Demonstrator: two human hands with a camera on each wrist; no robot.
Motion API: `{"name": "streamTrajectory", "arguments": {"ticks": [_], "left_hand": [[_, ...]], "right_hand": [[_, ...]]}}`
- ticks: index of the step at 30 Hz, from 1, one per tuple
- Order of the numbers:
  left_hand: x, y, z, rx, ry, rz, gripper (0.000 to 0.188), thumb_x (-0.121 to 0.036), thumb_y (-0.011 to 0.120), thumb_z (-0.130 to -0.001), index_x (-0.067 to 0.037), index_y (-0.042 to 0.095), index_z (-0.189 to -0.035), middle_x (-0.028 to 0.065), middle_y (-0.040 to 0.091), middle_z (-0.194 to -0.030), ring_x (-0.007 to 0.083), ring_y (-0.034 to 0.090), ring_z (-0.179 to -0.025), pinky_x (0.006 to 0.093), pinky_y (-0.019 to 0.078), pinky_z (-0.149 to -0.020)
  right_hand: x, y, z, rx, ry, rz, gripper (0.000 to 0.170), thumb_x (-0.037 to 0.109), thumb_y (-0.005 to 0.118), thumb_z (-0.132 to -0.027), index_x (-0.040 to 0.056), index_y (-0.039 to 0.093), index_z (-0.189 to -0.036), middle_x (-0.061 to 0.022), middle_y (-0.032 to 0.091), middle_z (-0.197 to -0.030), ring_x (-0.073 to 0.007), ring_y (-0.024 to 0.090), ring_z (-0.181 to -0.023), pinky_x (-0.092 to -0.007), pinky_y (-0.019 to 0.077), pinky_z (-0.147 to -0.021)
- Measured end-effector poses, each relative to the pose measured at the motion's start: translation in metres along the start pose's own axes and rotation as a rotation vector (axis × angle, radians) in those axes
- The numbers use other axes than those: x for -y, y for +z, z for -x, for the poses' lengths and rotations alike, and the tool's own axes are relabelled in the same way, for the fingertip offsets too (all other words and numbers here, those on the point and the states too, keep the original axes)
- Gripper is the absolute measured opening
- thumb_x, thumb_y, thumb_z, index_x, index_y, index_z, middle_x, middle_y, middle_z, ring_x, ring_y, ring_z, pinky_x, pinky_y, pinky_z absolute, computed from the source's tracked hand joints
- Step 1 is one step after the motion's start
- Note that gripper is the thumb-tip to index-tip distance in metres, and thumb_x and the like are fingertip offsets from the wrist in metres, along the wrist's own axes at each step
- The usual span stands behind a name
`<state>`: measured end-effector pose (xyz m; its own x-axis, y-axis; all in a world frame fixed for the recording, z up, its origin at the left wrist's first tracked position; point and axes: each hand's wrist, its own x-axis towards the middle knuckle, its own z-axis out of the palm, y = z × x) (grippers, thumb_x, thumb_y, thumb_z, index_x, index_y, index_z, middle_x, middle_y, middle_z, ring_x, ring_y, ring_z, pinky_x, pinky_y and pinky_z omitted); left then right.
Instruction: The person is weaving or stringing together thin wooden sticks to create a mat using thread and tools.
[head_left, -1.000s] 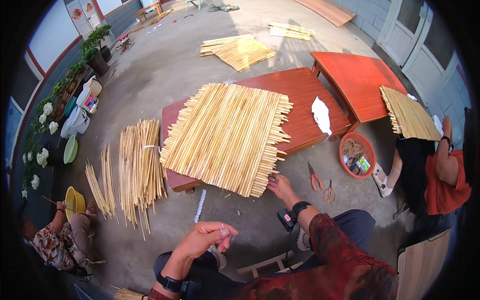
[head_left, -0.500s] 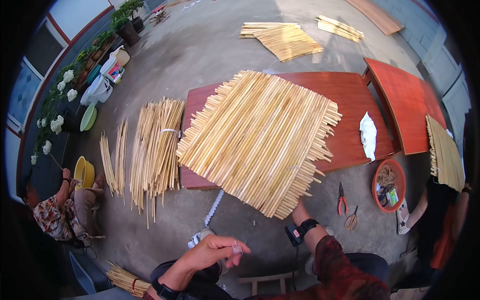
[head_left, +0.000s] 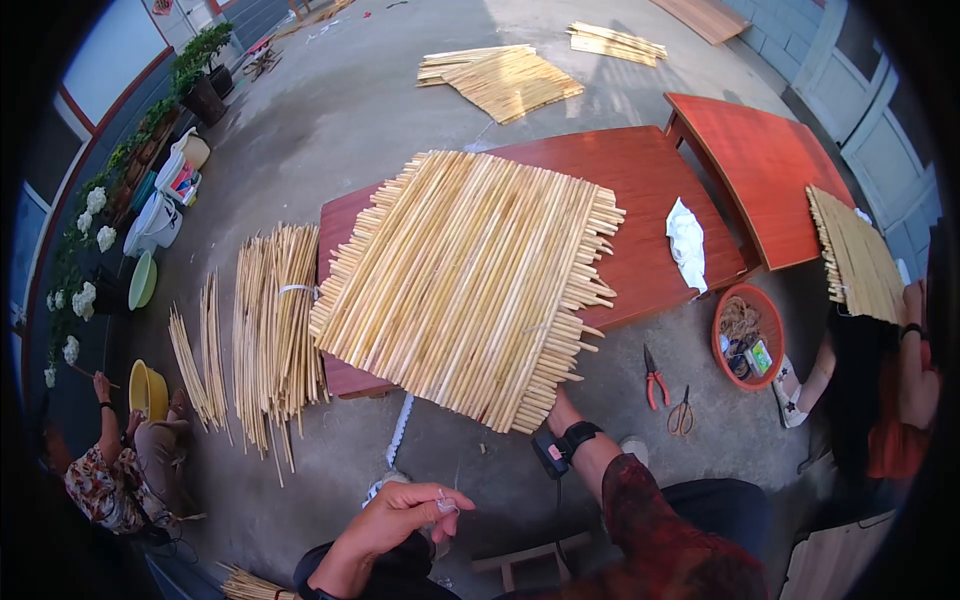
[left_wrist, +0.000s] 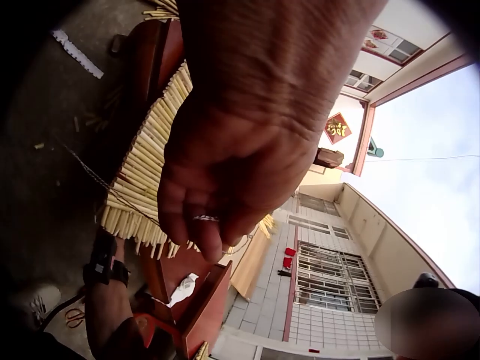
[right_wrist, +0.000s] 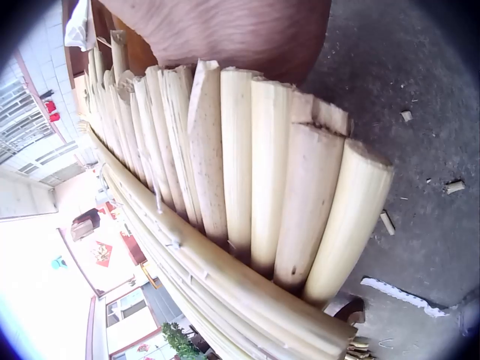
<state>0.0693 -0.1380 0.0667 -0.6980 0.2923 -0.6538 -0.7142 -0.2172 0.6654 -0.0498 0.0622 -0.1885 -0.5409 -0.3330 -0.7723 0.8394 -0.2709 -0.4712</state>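
A mat of pale plant stalks (head_left: 465, 285) laid side by side lies slantwise on a low red-brown table (head_left: 640, 190), its near corner jutting past the table edge. My left hand (head_left: 405, 515) hovers in front of that corner, fingers curled, pinching thin string. In the left wrist view the string (left_wrist: 94, 176) runs across the mat's edge. At the near right corner my right hand (head_left: 565, 410) reaches under the stalks, its fingers hidden by them. The right wrist view shows uneven stalk ends (right_wrist: 262, 180) close up, with a crosswise stalk (right_wrist: 232, 277) against them.
Bundled stalks (head_left: 275, 330) lie on the ground to the left. Red-handled pliers (head_left: 654, 380), scissors (head_left: 681, 412) and an orange basket (head_left: 720, 345) are at the right. A white cloth (head_left: 686, 245) lies on the table. People sit on both sides, one with another mat (head_left: 855, 255).
The right hand has slid beneath the mat's near right corner, so its fingers no longer show. The left hand stays curled on the string. The head view swung right, then partly back.
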Motion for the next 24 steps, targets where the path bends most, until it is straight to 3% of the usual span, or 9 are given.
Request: {"name": "streamTrajectory", "arguments": {"ticks": [6,8,10,13,16,21,22,24], "left_hand": [[-0.038,-0.007,-0.024,-0.040,-0.035,-0.003,0.019,-0.009,0.049,-0.087,0.002,0.062,-0.096,0.0058,0.060,-0.069,0.0105,0.055,-0.061,0.0216,0.0443,-0.056],[-0.047,-0.010,-0.032,-0.031,-0.031,0.002,0.019,-0.009,0.050,-0.086,0.003,0.062,-0.096,0.0061,0.060,-0.069,0.0107,0.056,-0.061,0.0217,0.0446,-0.056],[-0.054,-0.012,-0.038,-0.052,-0.021,0.028,0.020,-0.009,0.050,-0.086,0.003,0.062,-0.096,0.0063,0.060,-0.070,0.0109,0.056,-0.061,0.0218,0.0448,-0.056],[-0.069,-0.016,-0.048,-0.043,-0.013,-0.008,0.019,-0.009,0.050,-0.087,0.003,0.062,-0.097,0.0058,0.060,-0.070,0.0104,0.055,-0.061,0.0215,0.0443,-0.056],[-0.085,-0.018,-0.060,-0.047,-0.038,-0.020,0.019,-0.008,0.051,-0.085,0.004,0.061,-0.093,0.0084,0.059,-0.068,0.0144,0.055,-0.059,0.0245,0.0443,-0.054],[-0.111,-0.021,-0.076,-0.035,-0.044,-0.022,0.018,-0.008,0.050,-0.085,0.004,0.062,-0.094,0.0062,0.058,-0.067,0.0131,0.054,-0.058,0.0238,0.0435,-0.055],[-0.116,-0.022,-0.079,-0.014,-0.038,-0.027,0.019,-0.008,0.050,-0.085,0.004,0.061,-0.094,0.0057,0.058,-0.067,0.0126,0.054,-0.058,0.0236,0.0433,-0.055],[-0.127,-0.025,-0.087,-0.023,-0.031,-0.015,0.019,-0.008,0.050,-0.085,0.004,0.061,-0.095,0.0056,0.058,-0.067,0.0124,0.053,-0.058,0.0235,0.0434,-0.055]], "right_hand": [[0.000,-0.003,0.004,-0.035,0.060,0.003,0.057,0.050,0.031,-0.090,0.0063,0.038,-0.126,-0.0083,0.046,-0.124,-0.0200,0.044,-0.112,-0.0330,0.0368,-0.093],[-0.003,-0.006,0.001,0.015,0.084,0.025,0.057,0.047,0.024,-0.091,0.0054,0.032,-0.130,-0.0079,0.041,-0.129,-0.0185,0.038,-0.117,-0.0298,0.0291,-0.098],[0.003,-0.005,0.002,-0.002,0.091,0.045,0.056,0.045,0.022,-0.092,0.0051,0.031,-0.130,-0.0083,0.040,-0.130,-0.0191,0.037,-0.118,-0.0299,0.0286,-0.099],[-0.006,-0.010,-0.004,-0.005,0.121,0.015,0.057,0.049,0.027,-0.090,0.0054,0.039,-0.124,-0.0080,0.046,-0.123,-0.0203,0.046,-0.110,-0.0340,0.0380,-0.092],[-0.001,-0.005,0.001,-0.080,0.210,0.005,0.055,0.048,0.029,-0.090,0.0053,0.042,-0.121,-0.0082,0.050,-0.119,-0.0206,0.049,-0.106,-0.0349,0.0392,-0.091],[0.003,-0.016,-0.001,-0.036,0.241,0.035,0.040,0.037,0.040,-0.089,0.0058,0.049,-0.112,-0.0085,0.055,-0.111,-0.0210,0.053,-0.096,-0.0363,0.0439,-0.081],[0.006,-0.010,-0.002,-0.191,0.299,0.051,0.038,0.029,0.031,-0.092,0.0029,0.050,-0.112,-0.0111,0.056,-0.108,-0.0246,0.055,-0.095,-0.0369,0.0453,-0.083],[0.007,-0.012,-0.012,-0.399,0.492,-0.044,0.033,0.025,0.036,-0.091,0.0040,0.051,-0.111,-0.0111,0.058,-0.105,-0.0267,0.057,-0.091,-0.0389,0.0464,-0.081]]}}
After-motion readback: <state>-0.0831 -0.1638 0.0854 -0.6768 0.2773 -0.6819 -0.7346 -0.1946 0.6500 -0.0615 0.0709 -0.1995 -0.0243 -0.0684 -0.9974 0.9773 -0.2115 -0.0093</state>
